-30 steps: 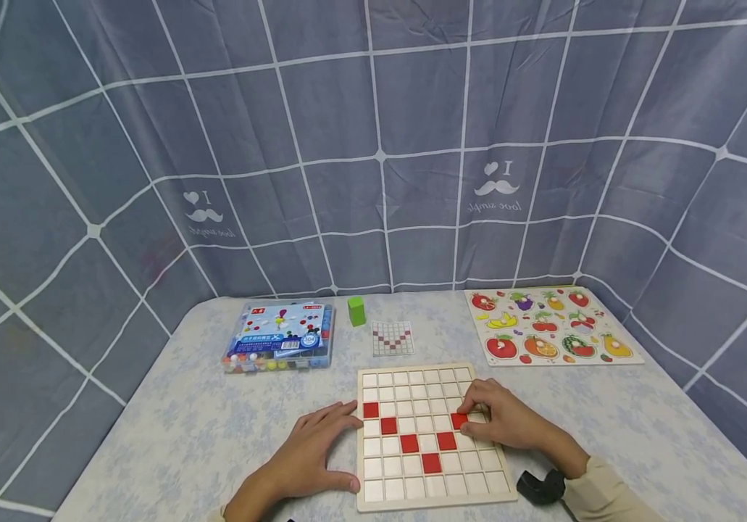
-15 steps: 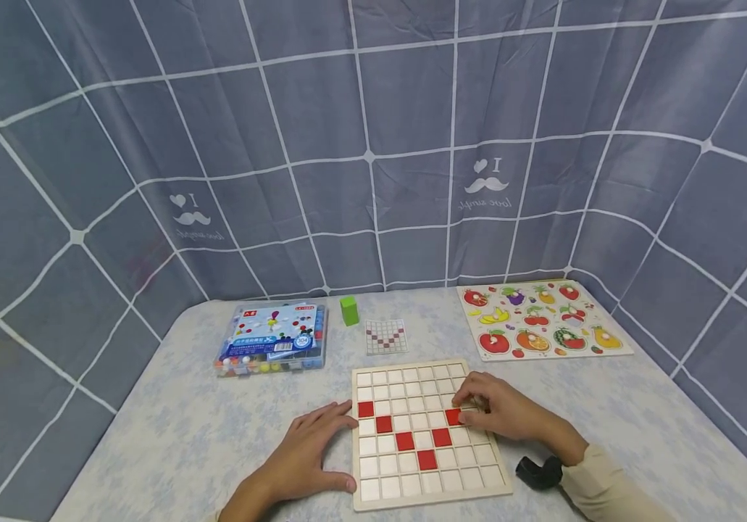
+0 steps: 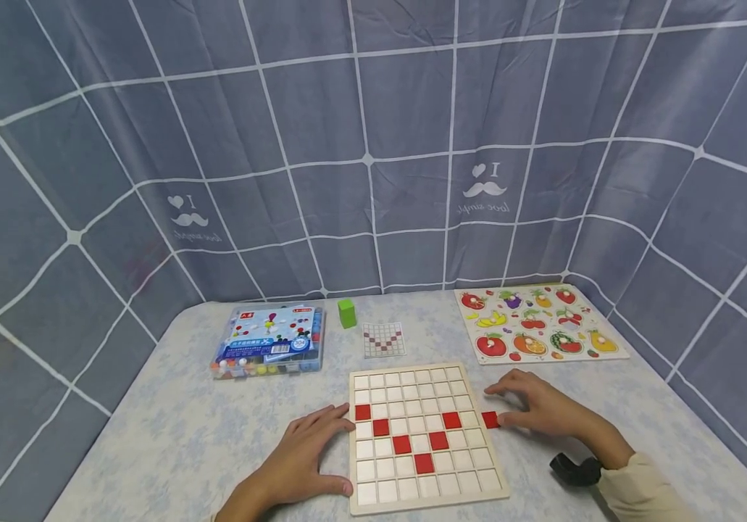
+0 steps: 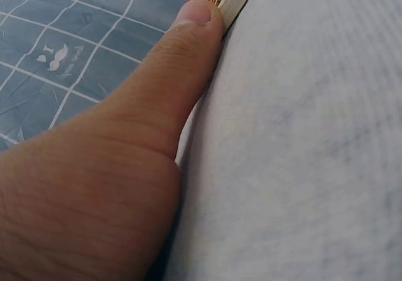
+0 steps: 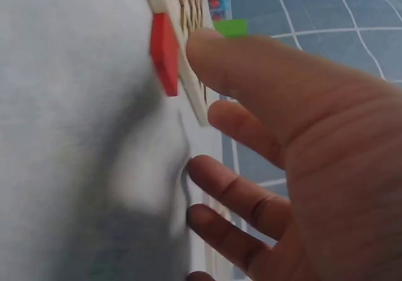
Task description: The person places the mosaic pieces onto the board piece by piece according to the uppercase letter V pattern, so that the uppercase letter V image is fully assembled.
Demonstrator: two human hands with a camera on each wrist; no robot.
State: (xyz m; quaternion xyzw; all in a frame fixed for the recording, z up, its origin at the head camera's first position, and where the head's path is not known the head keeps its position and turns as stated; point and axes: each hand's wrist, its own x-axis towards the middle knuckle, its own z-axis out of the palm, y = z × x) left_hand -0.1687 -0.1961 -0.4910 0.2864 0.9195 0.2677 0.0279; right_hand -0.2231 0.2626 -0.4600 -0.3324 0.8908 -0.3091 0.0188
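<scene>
A square wooden grid board lies on the table, its cells filled with white tiles and several red tiles in a V shape. My left hand rests beside the board's left edge, fingers spread, the thumb touching the edge. A loose red tile sits on the table just off the board's right edge. By it is my right hand, thumb and fingers apart. In the right wrist view the loose red tile stands clear of the fingers, near the thumb tip.
Behind the board lie a printed pattern card and a green block. A plastic box of colored parts is at the back left. The fruit puzzle board occupies the back right. A black curved object is at my right wrist.
My right hand has moved right, off the board, and its fingers have spread. A loose red tile now shows beside the board's right edge. My left hand stays at the left edge.
</scene>
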